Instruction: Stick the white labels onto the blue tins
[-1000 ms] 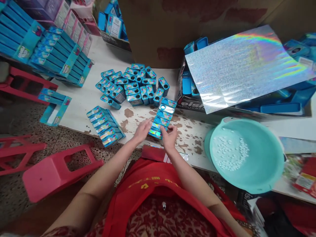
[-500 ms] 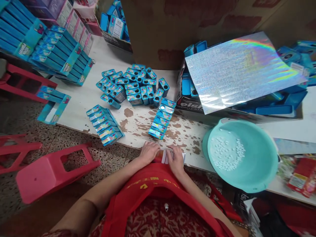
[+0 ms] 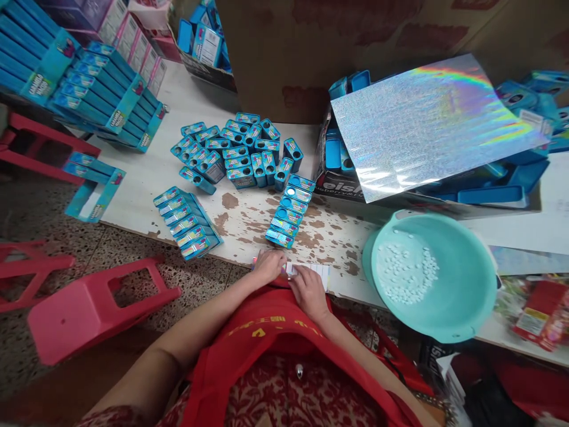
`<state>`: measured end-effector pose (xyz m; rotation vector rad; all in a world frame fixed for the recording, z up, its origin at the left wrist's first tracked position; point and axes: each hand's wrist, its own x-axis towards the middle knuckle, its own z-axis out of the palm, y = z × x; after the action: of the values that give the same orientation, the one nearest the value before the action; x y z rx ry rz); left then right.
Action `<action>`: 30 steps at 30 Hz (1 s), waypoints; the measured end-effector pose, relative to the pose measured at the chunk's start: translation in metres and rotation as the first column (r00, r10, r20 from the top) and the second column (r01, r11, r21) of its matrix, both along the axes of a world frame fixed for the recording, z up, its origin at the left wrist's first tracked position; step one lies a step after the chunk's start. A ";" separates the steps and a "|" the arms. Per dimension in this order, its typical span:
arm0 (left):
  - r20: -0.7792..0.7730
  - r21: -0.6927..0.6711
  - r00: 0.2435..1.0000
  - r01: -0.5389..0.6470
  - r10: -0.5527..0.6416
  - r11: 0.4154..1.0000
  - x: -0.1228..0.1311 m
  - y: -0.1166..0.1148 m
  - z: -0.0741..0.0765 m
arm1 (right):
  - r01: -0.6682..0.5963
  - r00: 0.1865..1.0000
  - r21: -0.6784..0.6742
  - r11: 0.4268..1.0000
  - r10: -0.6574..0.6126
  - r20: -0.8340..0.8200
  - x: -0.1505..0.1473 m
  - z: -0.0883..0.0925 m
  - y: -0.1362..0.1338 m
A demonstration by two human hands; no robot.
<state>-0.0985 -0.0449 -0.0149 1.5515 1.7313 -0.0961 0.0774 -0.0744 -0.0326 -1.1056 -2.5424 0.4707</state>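
Note:
Both hands rest at the near edge of the worn white table [image 3: 146, 172]. My left hand [image 3: 268, 265] is curled, fingers closed on the left end of a shiny white sticker strip [image 3: 316, 271]. My right hand [image 3: 304, 289] lies on the same strip, fingers bent and pinching at it. Just beyond the hands stands a short row of small blue tins [image 3: 288, 211]. A larger cluster of blue tins [image 3: 240, 153] lies farther back, and another tidy row of tins [image 3: 186, 224] sits to the left near the table edge.
A teal basin [image 3: 462, 296] with small white tablets [image 3: 406, 271] sits at the right. A holographic sheet [image 3: 427, 121] covers a box of blue tins [image 3: 342, 178]. Stacked blue display boxes [image 3: 89, 89] are at the far left. Red plastic stools [image 3: 93, 308] stand on the floor.
Both hands left the row of tins and drew back to the table's near edge, where they now work at the sticker strip.

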 end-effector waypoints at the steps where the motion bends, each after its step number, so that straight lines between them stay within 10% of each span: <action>1: 0.002 -0.005 1.000 -0.002 0.002 1.000 0.000 0.001 -0.002 | 0.005 1.000 -0.049 0.999 -0.006 -0.018 0.000 0.003 0.000; 4: 0.054 0.024 0.998 -0.031 0.029 0.999 -0.003 0.000 0.000 | 0.089 0.984 -0.297 0.951 -0.130 -0.120 -0.001 0.021 0.003; 7: 0.390 0.108 0.914 -0.164 0.110 0.981 -0.006 -0.008 0.014 | 0.201 0.875 -0.601 0.774 -0.418 -0.245 -0.003 0.047 0.013; 10: 0.696 -0.031 0.699 -0.198 0.163 0.980 -0.010 -0.016 0.034 | 0.198 0.732 -0.771 0.606 -0.614 -0.295 -0.007 0.068 0.027; 13: 0.664 -0.151 0.705 -0.200 0.249 0.968 -0.017 -0.012 0.050 | 0.214 0.634 -0.820 0.531 -0.714 -0.297 -0.017 0.074 0.042; 21: 0.359 0.214 0.933 -0.122 0.038 0.969 -0.080 0.080 0.060 | 0.454 0.437 -0.733 0.506 -0.844 -0.312 -0.083 0.046 0.101; 26: 0.370 0.239 0.923 0.012 -0.102 0.971 -0.099 0.122 0.039 | 0.552 0.386 -0.696 0.459 -0.881 -0.274 -0.108 0.026 0.128; 30: 0.389 0.124 0.921 -0.071 0.017 0.990 -0.093 0.115 0.013 | 0.594 0.389 -0.639 0.488 -0.870 -0.303 -0.108 0.018 0.128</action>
<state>-0.1911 0.0704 -0.0016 1.5058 1.4781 0.3387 -0.0302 0.0541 -0.0144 -1.7762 -1.1441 0.9501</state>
